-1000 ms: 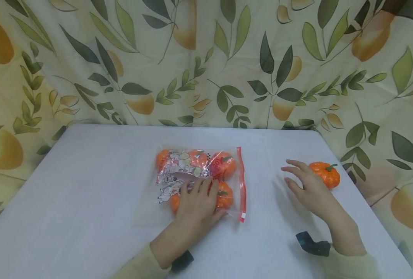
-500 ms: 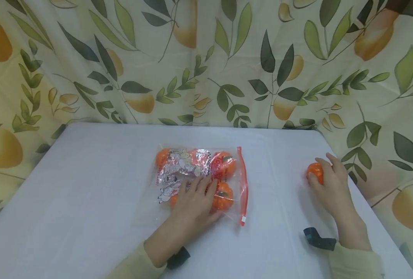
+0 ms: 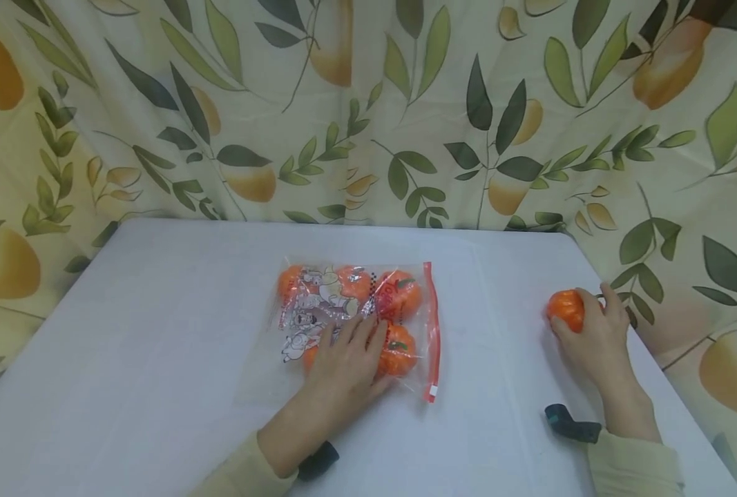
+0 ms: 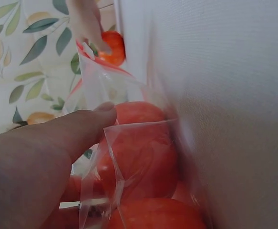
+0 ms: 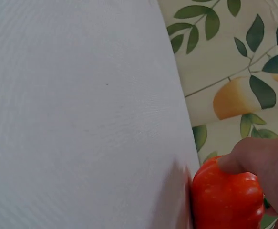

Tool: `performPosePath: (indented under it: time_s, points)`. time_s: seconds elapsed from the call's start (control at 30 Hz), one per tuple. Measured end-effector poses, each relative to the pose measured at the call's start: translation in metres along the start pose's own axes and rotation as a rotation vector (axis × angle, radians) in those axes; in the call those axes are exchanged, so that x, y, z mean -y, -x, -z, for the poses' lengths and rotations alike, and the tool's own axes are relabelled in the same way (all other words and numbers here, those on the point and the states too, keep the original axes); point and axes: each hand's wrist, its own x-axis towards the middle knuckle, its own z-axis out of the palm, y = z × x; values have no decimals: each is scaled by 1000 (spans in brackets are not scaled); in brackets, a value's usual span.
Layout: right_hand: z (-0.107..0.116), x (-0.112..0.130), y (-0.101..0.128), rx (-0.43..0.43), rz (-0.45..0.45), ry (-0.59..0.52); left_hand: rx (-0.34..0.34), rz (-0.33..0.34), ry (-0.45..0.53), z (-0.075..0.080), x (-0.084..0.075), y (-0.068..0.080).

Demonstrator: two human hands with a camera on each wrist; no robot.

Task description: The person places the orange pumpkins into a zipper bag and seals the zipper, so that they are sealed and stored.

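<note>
A clear zip bag [image 3: 356,310] with a red seal strip [image 3: 431,324] lies mid-table, with several small orange pumpkins inside [image 4: 139,152]. My left hand [image 3: 351,355] lies flat on top of the bag, fingers straight, pressing it down. At the table's right edge my right hand [image 3: 594,331] curls round a loose orange pumpkin [image 3: 566,308], which rests on the table; in the right wrist view a finger lies over the pumpkin [image 5: 227,195]. The same pumpkin shows far off in the left wrist view [image 4: 112,46].
The white table [image 3: 157,359] is backed and flanked by a leaf-and-fruit patterned curtain [image 3: 368,110]. The table's right edge runs close beside the loose pumpkin. Dark straps sit on both wrists [image 3: 570,424].
My right hand moved right from the open table to the loose pumpkin and closed its fingers round it. The left hand stayed on the bag.
</note>
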Motion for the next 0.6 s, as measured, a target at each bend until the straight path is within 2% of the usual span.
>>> performPosePath:
  time_s: [0.17, 0.47, 0.6]
  points:
    - [-2, -2, 1, 30, -36, -26, 11, 5, -13, 0, -1, 0]
    - [-4, 1, 3, -34, 16, 46, 36, 17, -19, -1, -1, -1]
    - [-3, 1, 3, -32, 29, 48, 30, 13, -26, 0, -1, -1]
